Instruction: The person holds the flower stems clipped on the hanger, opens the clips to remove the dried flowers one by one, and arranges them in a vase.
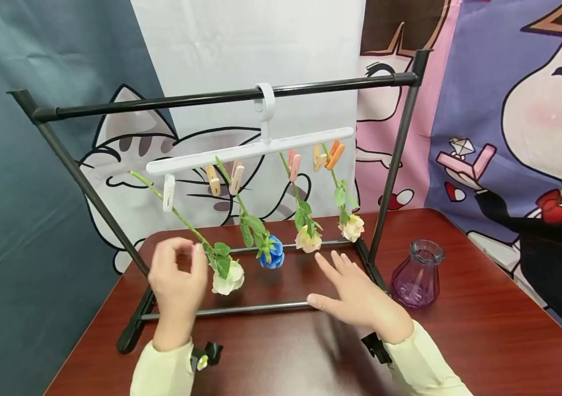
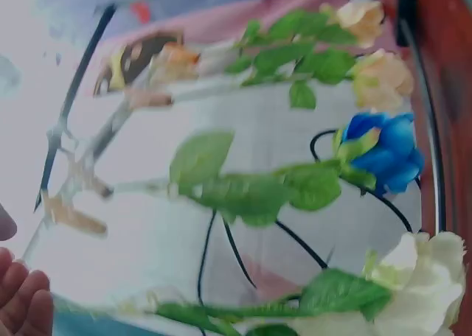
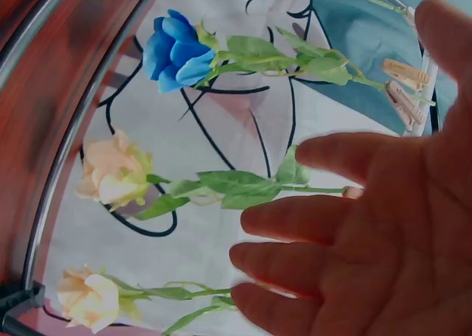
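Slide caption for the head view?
Four flowers hang clipped to a white hanger on a black rack; left hand and right hand hover nearby.

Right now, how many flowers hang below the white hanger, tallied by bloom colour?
White flower: 1
Blue flower: 1
Pale peach flowers: 2
Total: 4

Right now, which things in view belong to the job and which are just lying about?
Seem part of the job:
- white flower, blue flower, two peach flowers
- clips
- white hanger
- black rack

Apparently just about:
- purple vase, untouched beside the rack
- cartoon backdrop
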`<state>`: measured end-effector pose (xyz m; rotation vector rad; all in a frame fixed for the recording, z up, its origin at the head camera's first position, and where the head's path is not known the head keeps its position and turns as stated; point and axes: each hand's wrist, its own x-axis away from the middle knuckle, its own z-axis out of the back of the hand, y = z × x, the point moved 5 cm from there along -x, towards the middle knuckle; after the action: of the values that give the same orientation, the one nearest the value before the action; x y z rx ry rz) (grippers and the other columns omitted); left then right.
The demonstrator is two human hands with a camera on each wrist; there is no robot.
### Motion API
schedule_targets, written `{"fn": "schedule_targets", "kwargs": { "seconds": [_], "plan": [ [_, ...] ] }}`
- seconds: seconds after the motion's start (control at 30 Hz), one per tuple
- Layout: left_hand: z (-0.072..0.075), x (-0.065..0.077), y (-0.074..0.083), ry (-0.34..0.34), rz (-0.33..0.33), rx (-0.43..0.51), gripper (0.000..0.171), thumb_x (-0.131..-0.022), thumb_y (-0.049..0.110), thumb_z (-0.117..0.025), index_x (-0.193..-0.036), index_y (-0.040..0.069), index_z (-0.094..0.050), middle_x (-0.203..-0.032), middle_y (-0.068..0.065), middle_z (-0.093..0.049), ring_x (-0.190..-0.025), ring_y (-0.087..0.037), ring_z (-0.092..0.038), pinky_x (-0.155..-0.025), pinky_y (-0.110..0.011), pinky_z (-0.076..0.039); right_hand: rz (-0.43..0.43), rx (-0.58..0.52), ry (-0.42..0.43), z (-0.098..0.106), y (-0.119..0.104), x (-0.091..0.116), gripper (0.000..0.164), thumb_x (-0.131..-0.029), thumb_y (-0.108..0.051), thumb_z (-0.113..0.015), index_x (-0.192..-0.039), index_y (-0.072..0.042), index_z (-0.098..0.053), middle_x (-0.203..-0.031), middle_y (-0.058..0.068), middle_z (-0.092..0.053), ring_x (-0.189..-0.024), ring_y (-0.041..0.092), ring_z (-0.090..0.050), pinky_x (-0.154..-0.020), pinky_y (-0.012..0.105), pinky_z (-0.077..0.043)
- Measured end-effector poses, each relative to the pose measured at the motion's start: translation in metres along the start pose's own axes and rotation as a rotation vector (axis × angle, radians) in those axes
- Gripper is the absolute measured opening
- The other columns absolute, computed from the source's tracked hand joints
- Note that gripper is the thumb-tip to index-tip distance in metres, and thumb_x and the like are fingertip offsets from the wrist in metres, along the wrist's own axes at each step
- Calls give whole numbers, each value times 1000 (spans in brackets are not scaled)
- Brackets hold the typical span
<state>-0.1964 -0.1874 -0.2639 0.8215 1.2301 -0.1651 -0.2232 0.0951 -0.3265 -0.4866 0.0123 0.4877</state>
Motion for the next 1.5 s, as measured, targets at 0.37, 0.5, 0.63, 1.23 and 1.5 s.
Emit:
{"fn": "schedule_targets", "kwargs": {
  "seconds": [0.37, 0.5, 0.63, 1.23, 1.5],
  "plan": [
    [-22, -31, -52, -56, 549, 414, 30, -86, 0, -60, -114, -5, -54, -98, 5, -59, -89, -4, -59, -79, -12, -47, 362, -94, 459, 30, -45, -23, 25, -85, -21, -68, -105, -8, -68, -100, 3, -69, -91, 15, -65, -76, 33, -53],
    [-25, -32, -50, -53, 498, 445, 19, -88, 0, -59, -103, -12, -60, -86, 8, -65, -81, -4, -65, -80, -15, -51, 437, -174, 497, 33, -68, -40, 4, -85, -16, -67, -82, -14, -67, -75, -7, -64, -66, 5, -54, -60, 24, -46],
    [-25, -31, -49, -50, 465, 446, 18, -88, 1, -59, -99, -13, -64, -74, 12, -67, -71, -4, -67, -74, -18, -53, 448, -313, 430, 35, -95, -62, 11, -87, -19, -65, -77, -16, -62, -66, -10, -56, -56, 2, -48, -55, 20, -43],
    [-16, -31, -43, -38, 381, 367, 17, -86, 3, -64, -91, -13, -67, -72, 12, -66, -67, 1, -63, -63, -12, -50, 282, -669, 53, 28, -183, -142, 41, -99, -28, -42, -134, -7, -45, -110, 9, -66, -96, 16, -64, -83, 23, -50],
    [-18, -29, -42, -57, 377, 444, 21, -87, 4, -63, -92, -16, -64, -74, 10, -67, -72, -3, -65, -73, -18, -54, 211, -1012, -33, 25, -192, -165, 39, -97, -25, -48, -131, -5, -46, -123, 10, -55, -95, 14, -53, -70, 26, -47]
  ]
}}
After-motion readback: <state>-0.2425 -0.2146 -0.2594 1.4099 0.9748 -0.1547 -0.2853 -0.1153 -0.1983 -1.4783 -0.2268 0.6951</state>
